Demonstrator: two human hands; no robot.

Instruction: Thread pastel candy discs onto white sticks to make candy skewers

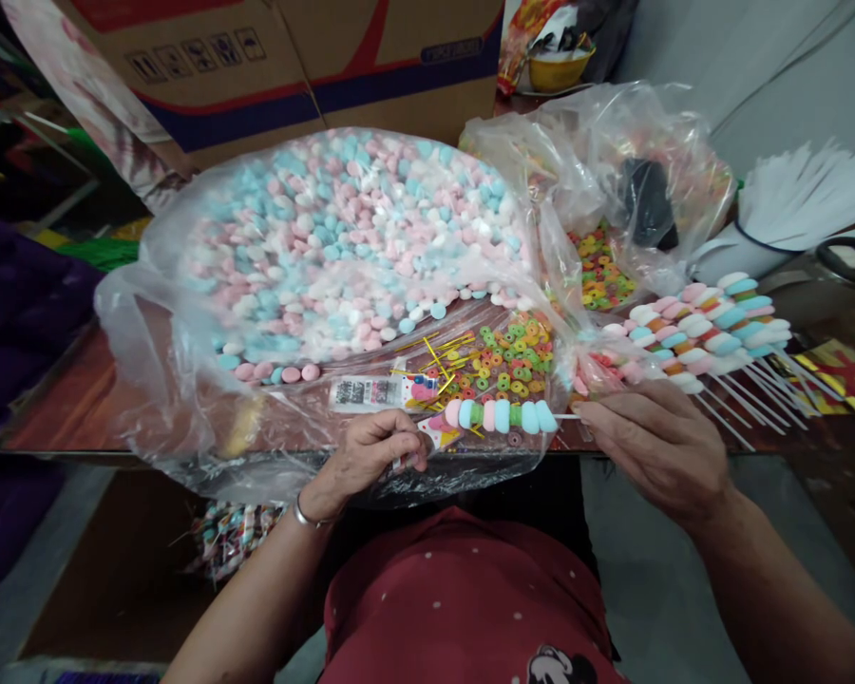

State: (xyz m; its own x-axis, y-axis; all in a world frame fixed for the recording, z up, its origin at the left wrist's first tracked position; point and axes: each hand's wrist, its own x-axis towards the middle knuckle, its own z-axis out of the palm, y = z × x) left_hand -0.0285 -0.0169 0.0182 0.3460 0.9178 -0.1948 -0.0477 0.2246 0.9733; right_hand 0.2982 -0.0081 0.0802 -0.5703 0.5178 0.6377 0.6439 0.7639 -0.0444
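Note:
My right hand (666, 446) pinches the white stick of a marshmallow skewer (500, 416), held level above the table's front edge. Pink, white and blue marshmallows alternate on it with green rings. Its left end meets a small printed plastic bag (443, 432), which my left hand (381, 446) grips between thumb and fingers; whether the tip is inside, I cannot tell. Behind the left hand lies a stack of printed bags (363, 393). Gold twist ties (438, 361) and loose gummy rings (517, 356) are scattered beyond the skewer. More marshmallow skewers (705, 328) lie piled beyond my right hand.
A large clear bag of marshmallows (342, 228) covers much of the table before a cardboard box (292, 66). Another plastic bag (613, 142) holds gummy rings. White sticks (812, 199) stand in a mug at right. Below left, an open carton (106, 570) contains wrapped sweets.

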